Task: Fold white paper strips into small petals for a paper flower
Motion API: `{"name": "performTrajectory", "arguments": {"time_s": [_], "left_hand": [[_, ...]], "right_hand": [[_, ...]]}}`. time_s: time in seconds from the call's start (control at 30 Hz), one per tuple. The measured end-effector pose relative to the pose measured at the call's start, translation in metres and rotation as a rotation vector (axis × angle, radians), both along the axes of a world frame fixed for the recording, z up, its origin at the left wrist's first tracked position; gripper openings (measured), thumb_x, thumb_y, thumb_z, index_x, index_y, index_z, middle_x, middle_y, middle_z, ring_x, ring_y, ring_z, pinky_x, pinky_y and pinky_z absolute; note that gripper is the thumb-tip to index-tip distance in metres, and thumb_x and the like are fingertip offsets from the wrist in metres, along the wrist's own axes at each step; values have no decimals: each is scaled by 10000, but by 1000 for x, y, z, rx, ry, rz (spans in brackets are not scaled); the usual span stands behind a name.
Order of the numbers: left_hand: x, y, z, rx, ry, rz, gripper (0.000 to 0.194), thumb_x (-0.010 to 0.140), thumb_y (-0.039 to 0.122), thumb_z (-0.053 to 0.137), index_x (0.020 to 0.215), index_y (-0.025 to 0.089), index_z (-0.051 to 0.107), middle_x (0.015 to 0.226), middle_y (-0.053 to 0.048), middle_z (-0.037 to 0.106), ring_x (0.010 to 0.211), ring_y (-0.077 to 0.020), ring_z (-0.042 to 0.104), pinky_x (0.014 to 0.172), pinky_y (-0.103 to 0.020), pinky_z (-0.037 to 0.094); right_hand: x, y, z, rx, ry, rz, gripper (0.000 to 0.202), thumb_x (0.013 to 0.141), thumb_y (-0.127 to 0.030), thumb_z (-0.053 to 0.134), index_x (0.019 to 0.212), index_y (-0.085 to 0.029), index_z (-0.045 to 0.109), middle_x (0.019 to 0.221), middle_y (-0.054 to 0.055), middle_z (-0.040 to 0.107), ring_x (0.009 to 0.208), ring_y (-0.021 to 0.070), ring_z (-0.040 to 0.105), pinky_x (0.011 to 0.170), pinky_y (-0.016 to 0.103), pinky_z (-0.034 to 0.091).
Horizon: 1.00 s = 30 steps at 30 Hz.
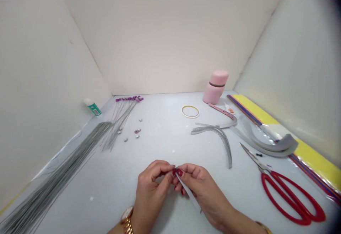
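Nearest, a gold watch (127,215) circles the left wrist, low in the view. Just beyond it the left hand (156,180) and the right hand (201,188) meet over the counter (101,198), fingertips almost touching. A narrow pale strip (189,192) lies between them: its upper end sits right at the meeting fingertips, and its length slants down toward the wearer, passing in front of the right palm. The right hand grips the strip under its thumb; the left thumb and forefinger are pinched together at the same end, though what sits between them is too small to tell. Well to the right lie red-handled scissors (263,169), blades pointing away; well to the left, a long bundle of grey wires (61,173) runs off toward the near corner. Farther out, a curved grey strip (226,145) rests on the right, with a yellow packet (317,160) along the side wall, while small silvery pieces (125,139) are scattered to the left. Beyond these come a white ring (190,117), a green-and-white tube (94,109) by the left wall, purple-tipped stems (130,99) and, near the back wall (170,42), a pink bottle (214,93).
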<state>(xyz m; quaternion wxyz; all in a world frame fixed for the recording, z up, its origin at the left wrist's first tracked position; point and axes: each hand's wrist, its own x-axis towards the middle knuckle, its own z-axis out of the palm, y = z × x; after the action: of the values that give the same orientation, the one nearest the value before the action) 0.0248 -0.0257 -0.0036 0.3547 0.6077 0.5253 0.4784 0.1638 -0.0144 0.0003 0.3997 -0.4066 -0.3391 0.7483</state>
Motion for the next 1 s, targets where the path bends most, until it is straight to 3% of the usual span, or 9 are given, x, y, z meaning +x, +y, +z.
{"name": "performTrajectory", "arguments": {"time_s": [0.2,0.3,0.37,0.57,0.73,0.87,1.0], "left_hand": [[5,5,-6,-329,-328,15,51,739,188,599,730,138,611,584,-7,607,566,-135,579,572,-250,470],[7,6,-7,-384,-381,18,66,740,193,600,745,127,602,538,-3,599,524,-129,566,544,-248,463],[7,5,-6,-315,-319,18,51,750,179,584,753,134,606,568,-7,605,531,-130,570,544,-250,466],[0,1,1,129,134,-61,144,775,86,522,767,159,645,760,-59,628,716,-157,595,644,-259,478],[-5,3,1,184,247,-124,208,779,59,501,859,167,659,893,-90,648,839,-174,602,740,-278,485],[-3,3,2,59,126,-151,230,783,90,497,899,183,672,981,-90,650,910,-188,599,805,-303,473],[2,5,1,-222,-228,-54,161,789,215,550,917,165,634,871,-68,678,778,-171,633,707,-280,504]], "right_hand": [[-1,-1,-2,14,-73,-6,246,728,-359,635,704,-115,624,591,23,618,526,94,519,495,200,349],[-2,-1,-2,56,-111,-8,246,725,-364,636,710,-118,640,586,18,615,520,95,520,497,202,352],[-2,-2,-1,68,-117,-13,245,722,-365,638,709,-121,648,581,14,611,515,94,518,495,201,351],[0,-2,4,14,9,2,240,738,-372,625,726,-135,663,613,14,619,551,98,538,556,199,383],[2,0,1,5,26,-36,204,749,-328,627,791,-132,665,618,14,626,568,99,545,595,201,393],[3,1,-1,-1,27,-63,155,743,-267,640,818,-133,666,612,8,626,555,87,525,588,192,392],[3,0,0,0,-11,-79,170,734,-278,647,822,-134,668,617,10,625,563,92,527,579,192,393]]}}
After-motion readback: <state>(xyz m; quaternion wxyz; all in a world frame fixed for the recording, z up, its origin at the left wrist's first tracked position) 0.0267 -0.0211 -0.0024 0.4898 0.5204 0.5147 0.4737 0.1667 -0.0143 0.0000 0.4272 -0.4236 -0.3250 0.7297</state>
